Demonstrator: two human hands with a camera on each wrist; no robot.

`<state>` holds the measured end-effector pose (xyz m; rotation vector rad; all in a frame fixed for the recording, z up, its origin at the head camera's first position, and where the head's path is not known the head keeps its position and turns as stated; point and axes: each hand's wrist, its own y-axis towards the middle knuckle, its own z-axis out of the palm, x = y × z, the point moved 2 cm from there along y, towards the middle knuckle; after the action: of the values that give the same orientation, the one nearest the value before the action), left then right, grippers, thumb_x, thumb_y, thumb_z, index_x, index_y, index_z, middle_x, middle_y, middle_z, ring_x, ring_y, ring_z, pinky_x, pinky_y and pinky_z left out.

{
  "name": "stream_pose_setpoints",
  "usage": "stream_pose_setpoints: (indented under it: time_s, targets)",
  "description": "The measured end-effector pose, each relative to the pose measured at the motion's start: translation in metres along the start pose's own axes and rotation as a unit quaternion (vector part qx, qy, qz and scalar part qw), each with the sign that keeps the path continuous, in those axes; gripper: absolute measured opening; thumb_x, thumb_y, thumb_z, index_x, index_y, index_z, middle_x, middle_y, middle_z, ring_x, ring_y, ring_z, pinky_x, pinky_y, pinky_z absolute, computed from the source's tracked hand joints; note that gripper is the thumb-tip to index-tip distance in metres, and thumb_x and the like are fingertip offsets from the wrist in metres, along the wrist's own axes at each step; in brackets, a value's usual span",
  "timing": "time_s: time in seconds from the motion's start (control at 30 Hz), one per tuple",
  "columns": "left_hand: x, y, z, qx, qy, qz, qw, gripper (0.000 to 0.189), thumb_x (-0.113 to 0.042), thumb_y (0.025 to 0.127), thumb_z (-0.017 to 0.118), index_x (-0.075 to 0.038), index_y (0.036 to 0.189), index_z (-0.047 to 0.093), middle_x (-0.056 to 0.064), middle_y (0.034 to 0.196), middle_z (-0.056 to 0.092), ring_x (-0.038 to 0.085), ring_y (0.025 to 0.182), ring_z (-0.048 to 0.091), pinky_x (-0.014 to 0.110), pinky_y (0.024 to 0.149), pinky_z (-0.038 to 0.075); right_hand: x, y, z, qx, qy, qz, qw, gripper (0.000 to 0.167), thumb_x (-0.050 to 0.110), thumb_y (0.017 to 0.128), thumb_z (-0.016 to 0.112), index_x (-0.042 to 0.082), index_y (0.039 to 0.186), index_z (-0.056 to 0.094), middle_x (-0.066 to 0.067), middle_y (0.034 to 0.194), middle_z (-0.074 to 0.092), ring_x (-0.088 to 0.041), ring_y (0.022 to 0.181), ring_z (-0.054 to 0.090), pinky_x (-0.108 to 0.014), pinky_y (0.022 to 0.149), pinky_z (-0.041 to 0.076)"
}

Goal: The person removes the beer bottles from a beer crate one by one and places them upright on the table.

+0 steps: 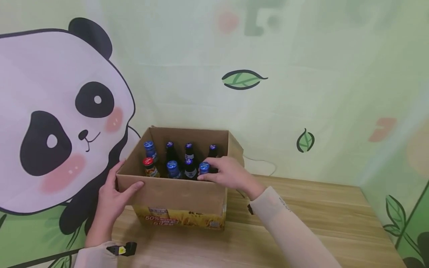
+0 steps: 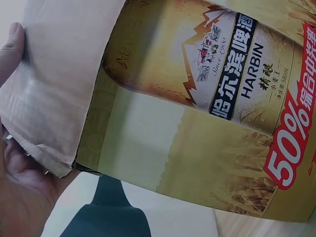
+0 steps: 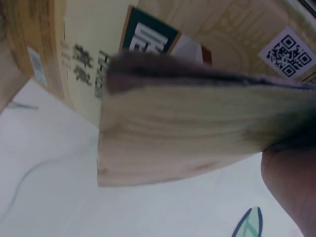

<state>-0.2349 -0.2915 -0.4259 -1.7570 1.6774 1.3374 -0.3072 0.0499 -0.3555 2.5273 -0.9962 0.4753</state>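
Observation:
A cardboard beer carton (image 1: 174,193) stands on the table with its top flaps folded outward. My left hand (image 1: 112,197) grips the carton's left front corner, thumb on the front flap and fingers at the left side. At the front right corner inside, my right hand (image 1: 231,173) pinches a blue-capped bottle (image 1: 204,167) between thumb and fingers. Several other bottles stand upright in the carton, among them a red-capped bottle (image 1: 150,168) at the left and a dark bottle (image 1: 190,171) beside the held one. Their lower parts are hidden by the carton's front.
The wooden table (image 1: 301,212) stretches to the right of the carton. Behind it hangs a pale green backdrop (image 1: 187,93) with a printed panda and leaves. A thin cable (image 1: 268,162) runs behind the carton's right side.

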Motion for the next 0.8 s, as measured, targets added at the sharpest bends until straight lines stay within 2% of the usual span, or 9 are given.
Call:
stream_pose_setpoints:
  time_s: [0.17, 0.33, 0.47, 0.6, 0.7, 0.8]
  targets:
    - [-0.0003, 0.0009, -0.0014, -0.001, 0.003, 0.005, 1.0, 0.089, -0.043, 0.088, 0.077, -0.041, 0.159, 0.022, 0.021, 0.15, 0.044, 0.048, 0.125, 0.051, 0.07, 0.094, 0.045, 0.0009, 0.0002, -0.0009, -0.01, 0.017, -0.007, 0.9998, 0.033, 0.044, 0.096, 0.067, 0.017, 0.116, 0.067, 0.011, 0.075, 0.062, -0.009, 0.064, 0.055, -0.026, 0.061, 0.048]
    - [0.0004, 0.0006, -0.0031, -0.006, 0.01, 0.006, 0.9999, 0.091, -0.043, 0.088, 0.076, -0.04, 0.159, 0.02, 0.021, 0.15, 0.044, 0.048, 0.126, 0.05, 0.07, 0.094, 0.045, 0.0014, 0.0014, -0.0015, -0.029, 0.049, -0.02, 0.9982, 0.027, 0.041, 0.095, 0.07, 0.018, 0.109, 0.068, 0.013, 0.078, 0.064, -0.007, 0.065, 0.055, -0.024, 0.061, 0.048]
    - [0.0, 0.0025, -0.0038, -0.007, 0.017, 0.006, 0.9998, 0.092, -0.046, 0.088, 0.076, -0.039, 0.16, 0.019, 0.022, 0.15, 0.043, 0.049, 0.126, 0.05, 0.071, 0.094, 0.044, 0.0015, 0.0018, -0.0037, -0.05, 0.095, -0.022, 0.994, 0.023, 0.039, 0.093, 0.072, 0.019, 0.106, 0.069, 0.015, 0.081, 0.067, -0.001, 0.08, 0.065, -0.025, 0.067, 0.053]
    - [0.0001, 0.003, -0.0042, -0.001, 0.014, -0.002, 0.9999, 0.093, -0.048, 0.088, 0.076, -0.04, 0.16, 0.018, 0.022, 0.151, 0.042, 0.049, 0.126, 0.049, 0.072, 0.095, 0.043, 0.0009, 0.0023, -0.0048, -0.061, 0.139, -0.024, 0.9881, 0.024, 0.039, 0.091, 0.075, 0.019, 0.105, 0.071, 0.015, 0.082, 0.069, -0.003, 0.091, 0.07, -0.028, 0.07, 0.055]
    - [0.0006, 0.0015, -0.0036, 0.005, 0.007, -0.013, 0.9999, 0.094, -0.048, 0.088, 0.076, -0.04, 0.16, 0.016, 0.022, 0.153, 0.04, 0.049, 0.128, 0.048, 0.073, 0.095, 0.042, -0.001, 0.0028, -0.0049, -0.073, 0.184, -0.01, 0.9802, 0.025, 0.038, 0.091, 0.076, 0.018, 0.106, 0.074, 0.013, 0.087, 0.072, -0.006, 0.092, 0.071, -0.029, 0.073, 0.058]
    - [0.0008, 0.0013, -0.0018, 0.008, 0.009, -0.012, 0.9999, 0.094, -0.048, 0.087, 0.076, -0.038, 0.16, 0.017, 0.023, 0.153, 0.04, 0.05, 0.128, 0.048, 0.073, 0.094, 0.042, -0.0026, 0.0018, -0.0088, -0.102, 0.247, 0.011, 0.9636, 0.022, 0.032, 0.089, 0.079, 0.016, 0.103, 0.076, 0.007, 0.091, 0.075, -0.011, 0.088, 0.073, -0.035, 0.075, 0.06]
